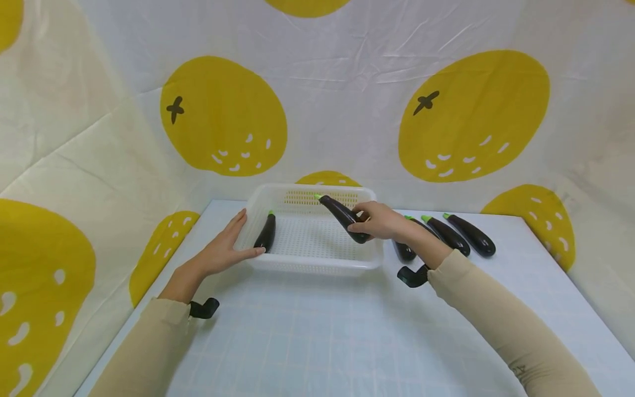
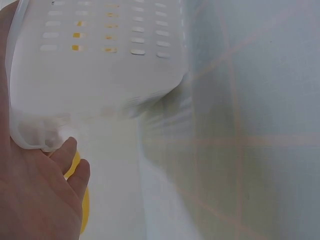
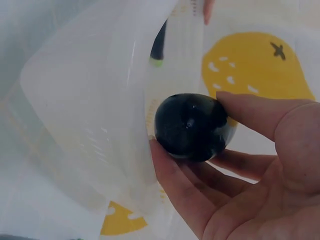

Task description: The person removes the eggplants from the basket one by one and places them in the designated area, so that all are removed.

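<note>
A white plastic basket [image 1: 307, 264] with a perforated floor and walls stands on the table. My left hand [image 1: 228, 248] rests at its left front corner, thumb stretched over the front rim and fingers spread along the left side. In the left wrist view two fingertips [image 2: 80, 175] show past the basket's corner. My right hand [image 1: 379, 219] grips an eggplant [image 1: 342, 218] by its thick end over the right part of the basket, green stem pointing up and left. The right wrist view shows its round dark end [image 3: 190, 127] between thumb and fingers. Another eggplant [image 1: 266, 231] lies inside at the left.
Right of the basket lie several eggplants, among them one at the far right [image 1: 470, 234] and another beside it [image 1: 448, 234]; my right forearm partly covers the nearer ones. The table [image 1: 307, 331] has a pale checked cloth. A printed curtain [image 1: 342, 110] hangs behind.
</note>
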`<state>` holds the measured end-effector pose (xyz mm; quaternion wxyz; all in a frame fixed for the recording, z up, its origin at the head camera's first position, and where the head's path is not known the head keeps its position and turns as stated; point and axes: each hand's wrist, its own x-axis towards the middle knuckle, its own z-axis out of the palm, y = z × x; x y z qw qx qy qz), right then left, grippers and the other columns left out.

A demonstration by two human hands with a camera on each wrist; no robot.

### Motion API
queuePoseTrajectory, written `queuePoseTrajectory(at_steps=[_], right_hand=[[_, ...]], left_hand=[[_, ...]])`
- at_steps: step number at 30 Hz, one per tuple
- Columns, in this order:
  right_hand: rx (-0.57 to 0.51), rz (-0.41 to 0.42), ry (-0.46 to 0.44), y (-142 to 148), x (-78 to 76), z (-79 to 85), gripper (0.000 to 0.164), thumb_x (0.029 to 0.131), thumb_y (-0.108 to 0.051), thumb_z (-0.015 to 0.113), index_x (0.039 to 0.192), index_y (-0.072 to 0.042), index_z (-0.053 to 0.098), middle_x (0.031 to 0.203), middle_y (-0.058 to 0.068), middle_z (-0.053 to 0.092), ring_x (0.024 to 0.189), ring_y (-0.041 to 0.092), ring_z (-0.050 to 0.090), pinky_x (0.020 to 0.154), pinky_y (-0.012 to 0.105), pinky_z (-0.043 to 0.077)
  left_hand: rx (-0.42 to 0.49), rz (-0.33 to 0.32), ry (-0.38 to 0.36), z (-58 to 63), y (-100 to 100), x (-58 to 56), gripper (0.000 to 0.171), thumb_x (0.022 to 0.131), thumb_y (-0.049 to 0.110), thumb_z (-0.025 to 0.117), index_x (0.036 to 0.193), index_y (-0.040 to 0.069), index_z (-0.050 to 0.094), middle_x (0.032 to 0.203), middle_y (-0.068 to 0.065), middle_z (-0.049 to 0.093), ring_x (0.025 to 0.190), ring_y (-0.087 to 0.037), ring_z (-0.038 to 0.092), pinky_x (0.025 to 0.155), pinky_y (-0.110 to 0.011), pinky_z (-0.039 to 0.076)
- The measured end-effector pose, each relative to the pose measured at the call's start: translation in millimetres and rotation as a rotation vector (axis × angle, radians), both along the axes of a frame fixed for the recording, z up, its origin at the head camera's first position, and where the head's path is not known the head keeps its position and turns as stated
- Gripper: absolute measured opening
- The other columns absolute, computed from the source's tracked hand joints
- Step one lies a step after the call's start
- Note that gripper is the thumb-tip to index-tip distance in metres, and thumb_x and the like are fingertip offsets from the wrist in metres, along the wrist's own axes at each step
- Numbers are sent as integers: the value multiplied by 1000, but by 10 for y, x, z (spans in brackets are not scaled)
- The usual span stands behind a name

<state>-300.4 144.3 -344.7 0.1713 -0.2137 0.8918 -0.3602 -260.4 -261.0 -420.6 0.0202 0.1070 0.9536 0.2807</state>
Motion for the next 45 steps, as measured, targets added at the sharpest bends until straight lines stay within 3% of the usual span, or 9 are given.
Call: queuePoseTrajectory(at_steps=[12,19,31,37,45], right_hand=[[82,-36,93,241,123,141,54,99,-25,68,144,0,51,126,24,64,102,30,68,84,40,60],[127,-65,152,436,138,168,55,98,-27,69,143,0,53,123,24,66,102,32,66,87,45,57],[194,-58,192,865,140,-69,56,98,-28,70,142,3,53,121,21,68,104,32,65,90,50,56],[201,-87,177,1149,159,-169,54,99,-27,70,140,4,54,117,19,68,96,28,64,86,48,57],[252,-147,205,1561,169,-243,61,98,-29,70,142,8,50,120,25,65,102,35,60,88,53,55]], left_hand=[[2,5,-12,8,13,6,125,81,74,69,166,20,-4,173,-3,-6,157,-38,8,117,-71,18],[-22,5,2,53,22,-6,124,82,74,68,166,18,-4,173,-2,-7,157,-38,7,118,-69,17],[6,-5,-17,-9,-6,-7,124,82,73,69,166,20,-5,173,-2,-6,157,-39,7,117,-71,17],[-16,-6,-11,-15,15,-18,124,82,75,67,166,18,-3,173,-2,-6,157,-39,8,118,-70,17],[-27,3,-2,-2,-3,-31,123,83,75,67,166,19,-4,173,-3,-6,157,-39,9,117,-71,18]])
